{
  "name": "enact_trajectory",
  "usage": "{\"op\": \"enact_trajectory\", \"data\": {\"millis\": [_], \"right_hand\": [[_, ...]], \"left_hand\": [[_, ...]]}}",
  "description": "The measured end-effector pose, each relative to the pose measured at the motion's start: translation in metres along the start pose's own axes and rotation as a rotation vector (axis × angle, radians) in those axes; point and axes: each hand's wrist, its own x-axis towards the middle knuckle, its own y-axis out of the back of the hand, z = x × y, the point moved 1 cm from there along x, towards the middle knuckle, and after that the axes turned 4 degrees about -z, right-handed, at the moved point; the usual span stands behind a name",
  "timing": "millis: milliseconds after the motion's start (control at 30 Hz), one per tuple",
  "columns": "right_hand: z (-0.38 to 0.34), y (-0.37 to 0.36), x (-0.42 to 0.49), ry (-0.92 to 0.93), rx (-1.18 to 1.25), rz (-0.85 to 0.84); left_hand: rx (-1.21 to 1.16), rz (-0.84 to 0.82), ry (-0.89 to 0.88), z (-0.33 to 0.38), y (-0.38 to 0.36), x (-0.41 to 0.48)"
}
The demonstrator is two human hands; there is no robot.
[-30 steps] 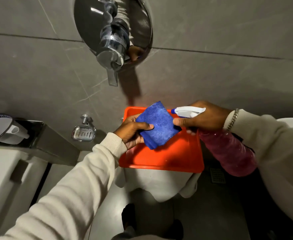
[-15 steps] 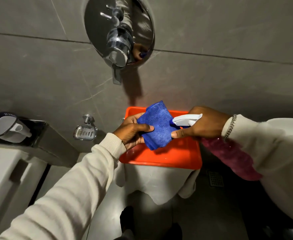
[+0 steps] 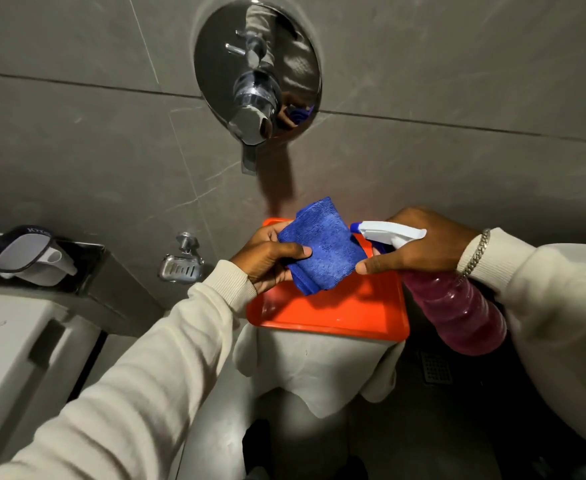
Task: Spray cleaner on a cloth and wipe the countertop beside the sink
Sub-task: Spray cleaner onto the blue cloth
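A folded blue cloth [image 3: 324, 249] is held up over an orange tray [image 3: 336, 313] by my left hand [image 3: 270, 259], thumb across its front. My right hand [image 3: 419, 245] grips a spray bottle [image 3: 457, 315] of pink liquid by its white trigger head [image 3: 388, 232]. The blue nozzle tip points at the cloth from a few centimetres away. The right index finger touches the cloth's right edge. The white sink [image 3: 4, 358] sits at the lower left, partly cut off.
The tray rests on a white-draped stand [image 3: 319, 372] against a grey tiled wall. A chrome shower mixer [image 3: 255, 98] is above, a chrome soap dish [image 3: 180, 268] to the left. A dark ledge [image 3: 76, 268] holds a white cup. A floor drain [image 3: 437, 368] lies at right.
The view has tilted slightly and the mixer now sits higher. The spray head has shifted a little relative to the cloth; both hands keep their grips.
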Motion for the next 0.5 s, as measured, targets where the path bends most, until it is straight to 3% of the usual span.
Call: {"op": "enact_trajectory", "data": {"millis": [500], "right_hand": [[0.001,-0.011,0.003,0.109,0.015,0.043]], "left_hand": [[-0.015,0.009,0.007,0.009,0.005,-0.002]]}}
